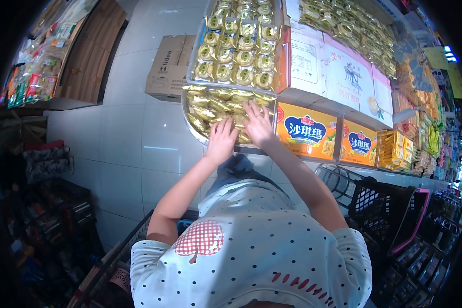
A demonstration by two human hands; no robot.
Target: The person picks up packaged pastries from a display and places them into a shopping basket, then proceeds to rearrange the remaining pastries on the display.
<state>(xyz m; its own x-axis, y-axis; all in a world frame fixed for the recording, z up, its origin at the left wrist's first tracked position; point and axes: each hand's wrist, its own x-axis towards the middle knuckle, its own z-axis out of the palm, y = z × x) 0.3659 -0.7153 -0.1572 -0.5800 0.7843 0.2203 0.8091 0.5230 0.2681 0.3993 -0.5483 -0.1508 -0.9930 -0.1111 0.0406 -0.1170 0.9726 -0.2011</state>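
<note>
My left hand [223, 137] lies on a heap of gold-wrapped snack packets [205, 110] in a low, round-cornered display bin [192, 131]. Its fingers are stretched forward over the packets. Just to its right, my right hand [257, 124] reaches into the same bin with fingers spread, a ring on one of them. The fingertips of both hands touch the wrappers, and neither hand is seen lifting a packet. Beyond the bin, a tray [191, 56] holds neat rows of round, gold-wrapped pastries [245, 57].
Orange snack boxes [307, 129] and a pale printed carton [351, 77] stand right of the bin. A brown cardboard box [165, 77] sits on the tiled floor at left. A black shopping basket [380, 205] is at lower right, and a wooden shelf unit [87, 51] at upper left.
</note>
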